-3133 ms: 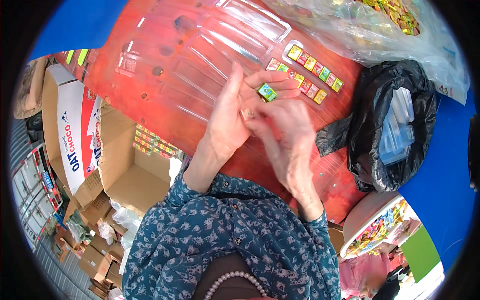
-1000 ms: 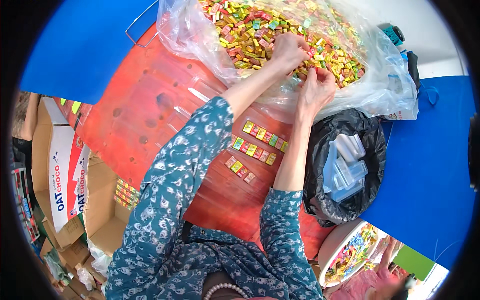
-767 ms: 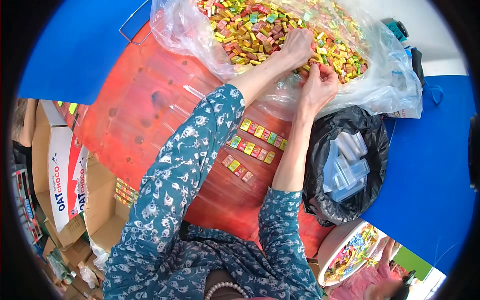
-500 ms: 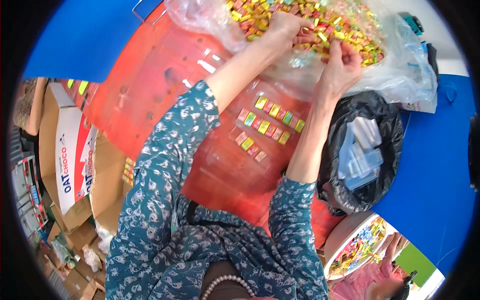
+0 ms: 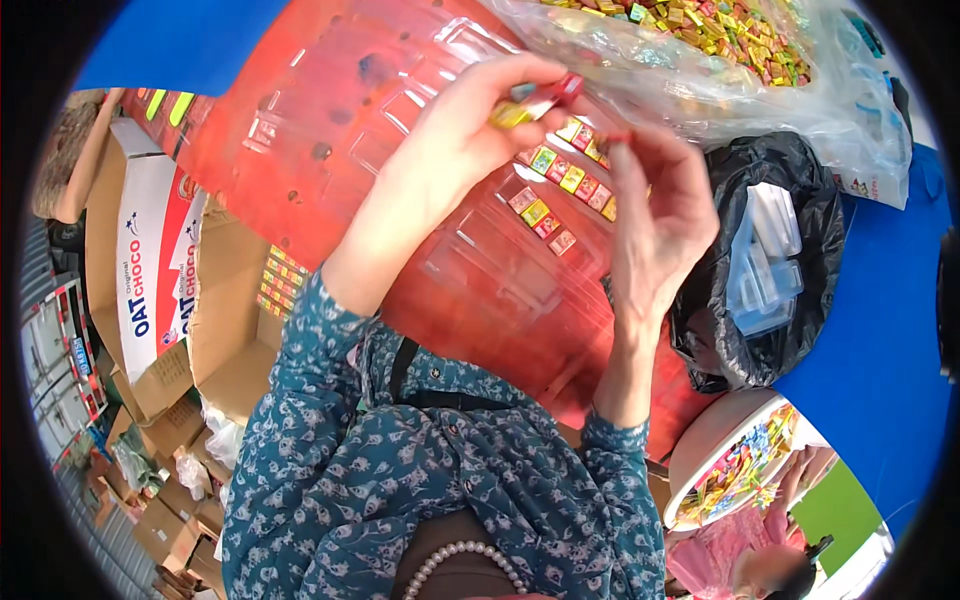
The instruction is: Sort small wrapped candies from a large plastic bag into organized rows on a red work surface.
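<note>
My left hand [image 5: 460, 125] is raised over the red work surface [image 5: 400, 300], its fingers closed around a few small foil-wrapped sweets [image 5: 512, 112], yellow and red. Facing it, my right hand [image 5: 665, 200] has its fingers curled in toward the thumb; motion blurs the tips, and what they hold, if anything, cannot be made out. Below and between both hands lie clear plastic trays with short rows of wrapped sweets [image 5: 570, 180] in red, yellow and green. Part of the rows is hidden behind my right hand. Beyond, a clear plastic bag [image 5: 650, 85] lies open around a heap of loose sweets [image 5: 730, 35].
Right of my right hand stands a black plastic bag [image 5: 700, 345] holding clear plastic containers [image 5: 765, 280]. A white tub [image 5: 690, 450] of colourful wrapped pieces sits beside another person at lower right. At left, an open cardboard box [image 5: 235, 335] contains rows of sweets.
Both hands have come back from the heap of sweets toward me, over the trays. Sweets now show in my left hand. The whole view has shifted slightly.
</note>
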